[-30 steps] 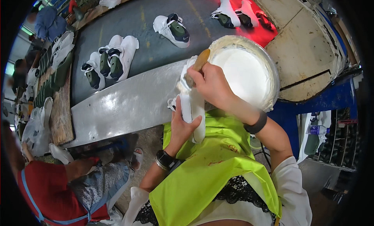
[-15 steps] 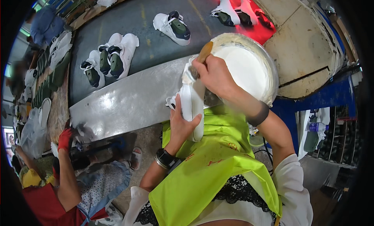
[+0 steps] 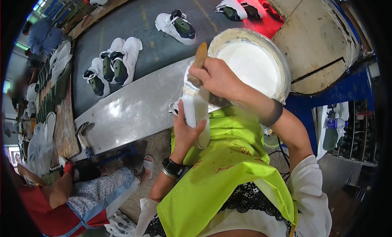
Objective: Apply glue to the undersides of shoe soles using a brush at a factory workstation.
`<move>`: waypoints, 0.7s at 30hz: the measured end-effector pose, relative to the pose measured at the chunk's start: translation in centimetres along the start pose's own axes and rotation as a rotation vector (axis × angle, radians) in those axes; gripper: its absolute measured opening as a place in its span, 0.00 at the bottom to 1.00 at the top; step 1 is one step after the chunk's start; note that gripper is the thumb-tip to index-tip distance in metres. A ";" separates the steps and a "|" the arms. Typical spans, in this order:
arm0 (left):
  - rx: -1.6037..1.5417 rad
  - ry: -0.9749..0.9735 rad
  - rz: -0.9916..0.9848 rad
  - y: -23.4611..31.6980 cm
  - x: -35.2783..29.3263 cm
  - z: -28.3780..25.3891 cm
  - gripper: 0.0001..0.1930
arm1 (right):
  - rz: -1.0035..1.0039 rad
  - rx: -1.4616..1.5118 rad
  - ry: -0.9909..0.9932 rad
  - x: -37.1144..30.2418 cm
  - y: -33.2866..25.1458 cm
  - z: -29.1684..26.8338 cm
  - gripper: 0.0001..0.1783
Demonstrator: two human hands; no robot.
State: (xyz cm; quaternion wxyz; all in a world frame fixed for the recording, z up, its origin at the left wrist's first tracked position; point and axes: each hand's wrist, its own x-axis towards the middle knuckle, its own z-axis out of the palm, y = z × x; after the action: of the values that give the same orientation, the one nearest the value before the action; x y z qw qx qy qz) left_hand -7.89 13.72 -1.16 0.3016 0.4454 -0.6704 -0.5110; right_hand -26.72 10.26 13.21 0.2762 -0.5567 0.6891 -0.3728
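Observation:
My left hand [image 3: 185, 133] is wrapped round a white shoe [image 3: 197, 108], its sole side turned up toward me and its laces hanging on the left. My right hand [image 3: 220, 77] grips a brush by its wooden handle [image 3: 200, 54]. The bristle end presses on the far end of the shoe, mostly covered by my fingers. Close behind my right wrist stands a round metal basin [image 3: 286, 63] of white paste [image 3: 249, 67], with dried paste caked on its inner wall.
A dark conveyor belt [image 3: 139, 31] carries several white shoes with green soles, such as a single shoe [image 3: 176, 28]. A metal ledge [image 3: 118, 110] runs along its near side, with a metal hand tool [image 3: 83, 139] at its left end. A co-worker in red [image 3: 41, 202] sits at lower left.
The brush has shifted slightly over the far end of the shoe, its handle more upright. At left, the co-worker's red-gloved hand has dropped away from the ledge and now holds something white.

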 end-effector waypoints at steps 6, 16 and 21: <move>-0.522 -0.166 -0.208 3.7 -1.2 -4.1 0.43 | -0.061 0.008 0.253 1.5 3.0 0.4 0.13; -0.469 -0.142 -0.231 4.4 -2.2 -6.5 0.42 | -0.267 0.120 0.348 -2.0 -0.3 1.2 0.09; -0.506 -0.158 -0.208 4.8 -1.8 -6.3 0.41 | -0.102 0.013 0.319 -1.9 1.3 3.1 0.10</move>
State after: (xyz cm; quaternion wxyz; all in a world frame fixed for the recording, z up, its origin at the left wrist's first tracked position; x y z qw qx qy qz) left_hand -3.08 13.14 5.40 0.2962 0.3812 -0.4935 -0.7235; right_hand -24.53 11.59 10.31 0.1479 -0.5228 0.6926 -0.4745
